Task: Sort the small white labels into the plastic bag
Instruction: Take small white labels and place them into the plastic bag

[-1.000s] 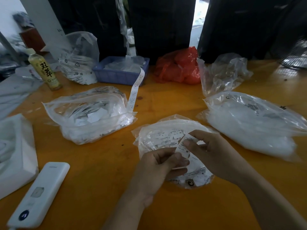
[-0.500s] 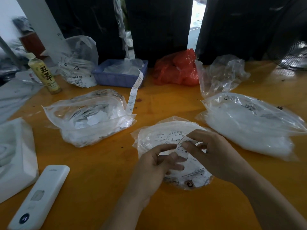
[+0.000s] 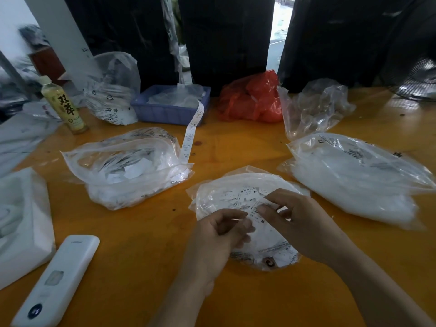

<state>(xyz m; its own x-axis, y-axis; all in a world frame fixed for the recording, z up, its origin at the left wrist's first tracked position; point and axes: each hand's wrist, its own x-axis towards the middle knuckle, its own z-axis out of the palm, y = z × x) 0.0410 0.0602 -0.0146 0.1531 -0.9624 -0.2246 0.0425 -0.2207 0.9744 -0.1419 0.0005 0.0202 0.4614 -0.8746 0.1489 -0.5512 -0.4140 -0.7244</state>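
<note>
- Both hands, left hand (image 3: 219,234) and right hand (image 3: 295,215), pinch one small white label (image 3: 256,212) just above the open plastic bag (image 3: 236,192) on the worktop (image 3: 141,244).
- It could slip past the mouth (thin paper, light pinch).
- A fuller bag (image 3: 132,166) and white remote (image 3: 59,279) lie left, apart.
</note>
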